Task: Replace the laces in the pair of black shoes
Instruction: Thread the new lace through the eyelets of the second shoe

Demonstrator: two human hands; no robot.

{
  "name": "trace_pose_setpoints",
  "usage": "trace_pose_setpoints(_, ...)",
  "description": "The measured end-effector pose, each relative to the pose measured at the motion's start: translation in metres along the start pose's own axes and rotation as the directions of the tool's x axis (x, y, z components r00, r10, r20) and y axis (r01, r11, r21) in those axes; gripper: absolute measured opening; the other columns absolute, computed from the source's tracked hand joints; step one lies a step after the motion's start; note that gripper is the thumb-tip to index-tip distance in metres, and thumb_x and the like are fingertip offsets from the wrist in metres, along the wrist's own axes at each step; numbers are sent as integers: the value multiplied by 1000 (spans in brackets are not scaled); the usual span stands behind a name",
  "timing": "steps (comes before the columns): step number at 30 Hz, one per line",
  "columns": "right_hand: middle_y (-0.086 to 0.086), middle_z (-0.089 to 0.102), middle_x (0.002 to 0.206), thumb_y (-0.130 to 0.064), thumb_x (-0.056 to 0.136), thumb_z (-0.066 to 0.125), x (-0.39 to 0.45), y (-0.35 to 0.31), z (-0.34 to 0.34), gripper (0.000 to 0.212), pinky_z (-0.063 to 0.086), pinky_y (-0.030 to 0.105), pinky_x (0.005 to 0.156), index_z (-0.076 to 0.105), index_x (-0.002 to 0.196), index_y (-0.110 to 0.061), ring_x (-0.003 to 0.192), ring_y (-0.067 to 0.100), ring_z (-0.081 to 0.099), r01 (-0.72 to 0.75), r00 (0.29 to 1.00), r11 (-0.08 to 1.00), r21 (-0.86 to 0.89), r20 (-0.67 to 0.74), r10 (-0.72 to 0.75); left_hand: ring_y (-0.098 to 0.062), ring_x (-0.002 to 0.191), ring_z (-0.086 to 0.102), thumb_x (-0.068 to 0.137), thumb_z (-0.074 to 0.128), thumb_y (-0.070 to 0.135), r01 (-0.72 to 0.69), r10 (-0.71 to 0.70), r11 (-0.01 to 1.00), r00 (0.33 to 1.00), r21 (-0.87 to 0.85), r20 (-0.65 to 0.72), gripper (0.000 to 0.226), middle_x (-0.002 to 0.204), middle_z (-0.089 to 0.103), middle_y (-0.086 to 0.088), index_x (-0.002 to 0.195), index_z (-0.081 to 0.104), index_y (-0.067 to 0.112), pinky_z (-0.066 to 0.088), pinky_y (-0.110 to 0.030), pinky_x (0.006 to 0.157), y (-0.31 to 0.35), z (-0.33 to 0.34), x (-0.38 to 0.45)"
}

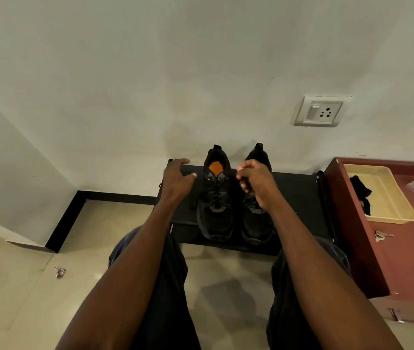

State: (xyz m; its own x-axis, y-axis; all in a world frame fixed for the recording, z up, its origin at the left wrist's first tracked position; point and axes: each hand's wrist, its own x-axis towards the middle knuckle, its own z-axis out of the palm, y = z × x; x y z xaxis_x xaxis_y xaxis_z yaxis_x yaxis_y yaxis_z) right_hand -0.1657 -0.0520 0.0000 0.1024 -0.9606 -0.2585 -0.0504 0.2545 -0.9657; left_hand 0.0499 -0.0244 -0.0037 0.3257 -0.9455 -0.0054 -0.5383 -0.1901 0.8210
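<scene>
Two black shoes stand side by side, toes toward me, on a low black rack [299, 198]. The left shoe [216, 221] has an orange insole and black laces [216, 195] threaded through it. One loose lace end hangs over its left side. My left hand [175, 176] hovers just left of that shoe with its fingers spread and the thumb near the top eyelets. The right shoe [255, 226] is partly hidden behind my right hand [255, 179]. That hand's fingers are curled and its fingertips are pinched together beside the left shoe's collar, apparently on a lace end.
The rack stands against a white wall with a socket [319, 113]. To the right, a red-brown cabinet [403, 261] carries a cream tray [400, 215] holding a black item, plus keys [382, 235]. My knees are in front of the rack. A small wrapper [60, 272] lies on the tiled floor.
</scene>
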Motion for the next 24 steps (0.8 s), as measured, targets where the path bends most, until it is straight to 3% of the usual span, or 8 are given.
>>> trace_pose_setpoints(2, 4, 60, 69, -5, 93, 57, -3, 3, 12, 5, 38, 25, 50, 58, 95, -10, 52, 13, 48, 33, 992, 995, -99, 122, -21, -11, 112, 56, 91, 67, 6, 29, 40, 957, 972, -288, 231, 47, 124, 59, 1, 136, 53, 12, 43, -5, 76, 13, 7, -5)
trace_pose_setpoints(4, 8, 59, 70, -9, 96, 58, -2, 6, 22, 2, 39, 26, 49, 58, 95, -7, 51, 15, 48, 56, 981, 995, -88, 189, -39, -13, 102, 64, 92, 66, 5, 65, 73, 939, 922, -337, 380, 40, 113, 68, -5, 130, 56, 11, 49, -12, 80, 18, 15, -6)
trace_pose_setpoints(7, 9, 60, 70, -12, 96, 62, 1, 11, 26, 7, 39, 26, 48, 58, 93, -7, 49, 15, 47, 65, 986, 997, -51, 159, -56, -19, 79, 63, 94, 64, 8, 79, 68, 944, 904, -321, 422, 18, 87, 68, -12, 111, 67, 4, 52, -32, 78, 14, 21, -6)
trace_pose_setpoints(10, 7, 64, 69, -13, 94, 67, 4, 14, 21, 9, 41, 25, 49, 62, 90, -7, 50, 14, 50, 83, 994, 996, -19, 80, -81, -15, 61, 55, 96, 62, 10, 107, 44, 940, 903, -324, 427, 11, 72, 61, -8, 99, 68, 1, 50, -28, 63, 13, 21, -5)
trace_pose_setpoints(15, 7, 70, 83, -1, 98, 53, 8, 16, 21, 17, 47, 24, 59, 70, 96, -5, 66, 14, 61, 67, 995, 998, -8, 80, -66, -11, 55, 47, 99, 56, 11, 138, -91, 949, 981, -282, 173, 20, 66, 57, -2, 82, 64, 15, 40, -25, 53, 8, 21, 3)
trace_pose_setpoints(20, 9, 65, 72, -12, 97, 63, 7, 21, 24, 16, 41, 19, 45, 67, 93, 3, 51, 11, 54, 7, 1000, 981, -195, -5, -8, -19, 73, 57, 98, 54, 12, 156, -177, 976, 975, -154, -136, 15, 83, 64, -6, 90, 67, 9, 43, -26, 60, 7, 24, 5)
trace_pose_setpoints(22, 10, 63, 72, -8, 98, 60, 10, 22, 24, 16, 44, 19, 47, 67, 93, 5, 53, 11, 54, -10, 999, 978, -211, -38, 2, -20, 80, 57, 96, 53, 9, 209, -220, 975, 948, -68, -232, 14, 91, 65, -7, 95, 67, 8, 44, -28, 67, 5, 23, 4)
trace_pose_setpoints(24, 13, 65, 79, 0, 99, 52, 12, 20, 26, 17, 51, 21, 54, 68, 100, 6, 61, 14, 60, 5, 1000, 991, -133, -29, -9, -23, 90, 58, 93, 56, 8, 195, -159, 975, 946, 106, -281, 15, 100, 64, -7, 101, 68, 6, 48, -35, 78, 3, 22, 4)
